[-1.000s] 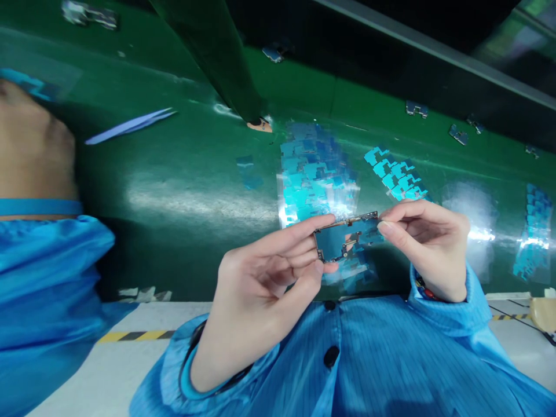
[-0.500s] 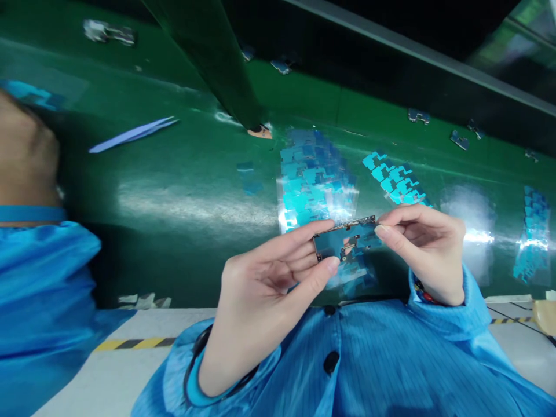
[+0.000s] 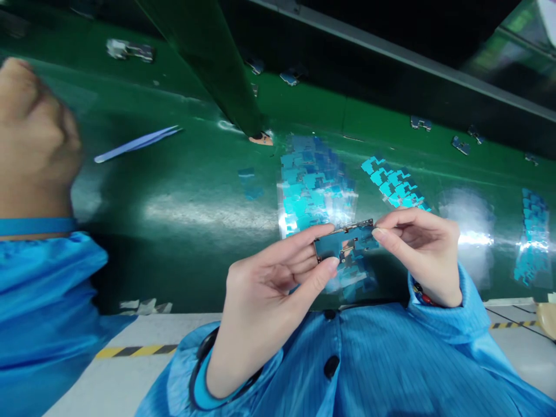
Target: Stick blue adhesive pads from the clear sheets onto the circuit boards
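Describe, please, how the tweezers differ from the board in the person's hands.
The tweezers lie on the table; the board is held between the left hand and right hand. The tweezers are slim and pointed; the board is broader, with an irregular outline. The tweezers are paler; the board is darker, with metallic edges. Both look bluish.

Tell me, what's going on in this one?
Above a green bench, a person's left hand grips one end of a small board, while the right hand is pinched closed at its other end. Blue cut-outs lie beyond; tweezers and another person's hand are off to the left.
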A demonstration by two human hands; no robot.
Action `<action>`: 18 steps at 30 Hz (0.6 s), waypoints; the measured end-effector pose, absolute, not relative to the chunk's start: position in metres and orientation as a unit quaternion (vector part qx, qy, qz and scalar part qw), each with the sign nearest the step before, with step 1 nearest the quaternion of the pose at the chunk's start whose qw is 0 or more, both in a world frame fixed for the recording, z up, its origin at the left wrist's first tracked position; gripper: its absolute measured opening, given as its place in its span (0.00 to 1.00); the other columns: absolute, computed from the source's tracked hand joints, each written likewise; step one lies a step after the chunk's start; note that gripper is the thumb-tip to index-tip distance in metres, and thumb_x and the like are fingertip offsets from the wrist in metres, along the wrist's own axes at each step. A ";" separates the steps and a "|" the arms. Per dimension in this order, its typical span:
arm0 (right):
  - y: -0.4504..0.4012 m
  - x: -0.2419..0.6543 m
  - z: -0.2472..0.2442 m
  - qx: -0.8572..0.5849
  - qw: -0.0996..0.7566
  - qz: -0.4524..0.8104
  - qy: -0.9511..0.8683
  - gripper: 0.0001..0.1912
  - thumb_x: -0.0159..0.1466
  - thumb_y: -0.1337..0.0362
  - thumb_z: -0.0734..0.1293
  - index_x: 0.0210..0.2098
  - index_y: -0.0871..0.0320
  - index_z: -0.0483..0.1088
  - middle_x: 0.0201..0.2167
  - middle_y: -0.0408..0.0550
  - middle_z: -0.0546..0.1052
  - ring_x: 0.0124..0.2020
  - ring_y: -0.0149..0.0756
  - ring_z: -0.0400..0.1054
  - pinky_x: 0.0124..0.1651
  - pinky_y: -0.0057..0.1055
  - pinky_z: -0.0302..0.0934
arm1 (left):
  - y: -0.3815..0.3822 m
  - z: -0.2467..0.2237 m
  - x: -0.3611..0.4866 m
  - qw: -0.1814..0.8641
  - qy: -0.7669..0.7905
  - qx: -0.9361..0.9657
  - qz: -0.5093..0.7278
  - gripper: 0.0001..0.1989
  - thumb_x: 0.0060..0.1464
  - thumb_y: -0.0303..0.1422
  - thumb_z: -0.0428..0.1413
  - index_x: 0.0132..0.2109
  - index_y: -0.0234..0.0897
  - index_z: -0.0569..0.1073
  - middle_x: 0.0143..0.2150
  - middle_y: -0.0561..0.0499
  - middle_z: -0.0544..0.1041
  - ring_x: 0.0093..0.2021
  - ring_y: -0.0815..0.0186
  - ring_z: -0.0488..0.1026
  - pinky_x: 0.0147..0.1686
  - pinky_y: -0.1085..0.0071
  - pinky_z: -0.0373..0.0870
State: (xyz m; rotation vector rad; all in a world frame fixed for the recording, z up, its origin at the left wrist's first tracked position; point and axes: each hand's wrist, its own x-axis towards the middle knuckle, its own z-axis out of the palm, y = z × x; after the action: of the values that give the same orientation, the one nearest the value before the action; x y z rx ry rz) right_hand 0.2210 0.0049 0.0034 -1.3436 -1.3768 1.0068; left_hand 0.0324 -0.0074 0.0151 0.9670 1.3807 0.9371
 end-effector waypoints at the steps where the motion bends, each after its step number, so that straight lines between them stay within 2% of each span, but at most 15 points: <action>1: 0.005 0.221 0.003 -0.547 0.467 0.411 -0.560 0.04 0.57 0.70 0.74 0.30 0.55 0.77 0.27 0.40 0.79 0.28 0.28 0.74 0.34 0.24 0.73 | -0.008 0.015 0.032 0.568 0.589 0.416 0.397 0.14 0.49 0.28 0.64 0.45 0.44 0.82 0.30 0.57 0.84 0.26 0.71 0.79 0.28 0.80 0.78; 10: 0.005 0.222 0.002 -0.537 0.469 0.428 -0.554 0.05 0.58 0.72 0.73 0.31 0.55 0.77 0.27 0.39 0.79 0.29 0.25 0.73 0.35 0.21 0.73 | -0.007 0.015 0.039 0.592 0.572 0.360 0.439 0.13 0.47 0.26 0.64 0.42 0.42 0.82 0.30 0.58 0.84 0.26 0.71 0.80 0.33 0.78 0.80; 14: 0.005 0.221 0.003 -0.535 0.466 0.430 -0.558 0.05 0.58 0.72 0.73 0.31 0.56 0.77 0.27 0.39 0.79 0.29 0.25 0.73 0.35 0.20 0.72 | -0.005 0.012 0.040 0.581 0.575 0.364 0.447 0.11 0.45 0.25 0.65 0.38 0.40 0.82 0.27 0.57 0.83 0.25 0.70 0.80 0.29 0.79 0.79; 18: 0.005 0.218 0.002 -0.528 0.468 0.431 -0.563 0.06 0.58 0.73 0.73 0.30 0.56 0.76 0.27 0.39 0.78 0.30 0.24 0.73 0.36 0.19 0.71 | -0.002 0.007 0.036 0.579 0.562 0.403 0.432 0.08 0.46 0.26 0.65 0.37 0.39 0.79 0.30 0.55 0.84 0.28 0.68 0.81 0.29 0.80 0.79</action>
State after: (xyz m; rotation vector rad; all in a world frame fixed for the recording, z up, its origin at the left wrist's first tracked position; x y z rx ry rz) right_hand 0.2182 0.0055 0.0018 -1.2964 -1.3803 1.0571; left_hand 0.0360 -0.0022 0.0069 0.9413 1.3141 1.0092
